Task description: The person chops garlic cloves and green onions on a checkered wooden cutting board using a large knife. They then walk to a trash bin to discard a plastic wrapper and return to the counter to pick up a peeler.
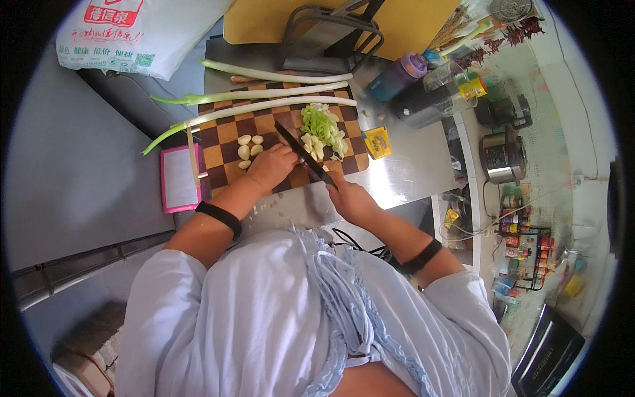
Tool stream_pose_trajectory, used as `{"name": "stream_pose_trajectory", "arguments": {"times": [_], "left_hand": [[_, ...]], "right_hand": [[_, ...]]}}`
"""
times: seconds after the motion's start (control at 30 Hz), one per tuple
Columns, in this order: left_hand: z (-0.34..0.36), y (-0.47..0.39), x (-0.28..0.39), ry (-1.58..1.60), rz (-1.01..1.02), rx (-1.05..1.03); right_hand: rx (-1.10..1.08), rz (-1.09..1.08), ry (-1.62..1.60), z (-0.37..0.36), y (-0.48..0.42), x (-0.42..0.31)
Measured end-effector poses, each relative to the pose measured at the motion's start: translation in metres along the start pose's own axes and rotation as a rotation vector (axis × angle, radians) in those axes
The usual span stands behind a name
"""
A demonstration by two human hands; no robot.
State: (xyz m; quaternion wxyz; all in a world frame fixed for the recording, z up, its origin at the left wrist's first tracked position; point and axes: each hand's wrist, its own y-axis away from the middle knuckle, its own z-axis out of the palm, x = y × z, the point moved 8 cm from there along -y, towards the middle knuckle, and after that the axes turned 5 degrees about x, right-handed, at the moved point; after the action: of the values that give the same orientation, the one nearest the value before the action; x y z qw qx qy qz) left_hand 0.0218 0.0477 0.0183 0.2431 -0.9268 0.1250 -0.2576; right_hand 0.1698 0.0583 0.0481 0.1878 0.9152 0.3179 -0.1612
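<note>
My right hand (354, 199) grips the handle of a dark-bladed kitchen knife (301, 150), its blade slanting up and left across the checkered wooden cutting board (255, 123). Just left of the blade, my left hand (274, 166) has its fingers bunched on a mostly hidden garlic clove; only a pale bit shows at the fingertips. Several whole peeled garlic cloves (243, 140) lie beside that hand. Right of the knife are cut garlic pieces (313, 146) and a heap of sliced scallion (317, 121). Three long scallions (268, 103) stretch across the board's far side.
A yellow sachet (378, 143) lies by the board's right edge. Behind stand a black metal rack (332, 37) and a purple-blue bottle (397, 77). A pink-edged box (181, 177) sits left, a white plastic bag (163, 30) far left. Scraps (265, 206) dot the metal counter's near edge.
</note>
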Motion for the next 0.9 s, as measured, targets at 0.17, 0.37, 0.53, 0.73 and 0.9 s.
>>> {"name": "stream_pose_trajectory", "arguments": {"times": [0.17,0.37,0.53,0.73,0.9], "left_hand": [[0.000,0.003,-0.005,0.056,-0.005,0.031],[-0.004,0.001,-0.001,0.145,-0.018,0.048],[-0.006,0.002,0.000,0.157,0.007,0.100],[-0.006,0.002,0.002,0.105,0.007,0.063],[-0.007,0.003,0.000,0.138,-0.017,0.074]], "right_hand": [[0.009,-0.033,-0.019,-0.010,0.013,-0.009],[0.040,-0.049,-0.001,0.011,-0.003,0.002],[0.197,-0.150,-0.021,0.008,-0.035,-0.006],[0.091,-0.093,-0.078,-0.009,-0.016,-0.013],[-0.017,-0.005,0.048,-0.003,0.002,0.002]]}}
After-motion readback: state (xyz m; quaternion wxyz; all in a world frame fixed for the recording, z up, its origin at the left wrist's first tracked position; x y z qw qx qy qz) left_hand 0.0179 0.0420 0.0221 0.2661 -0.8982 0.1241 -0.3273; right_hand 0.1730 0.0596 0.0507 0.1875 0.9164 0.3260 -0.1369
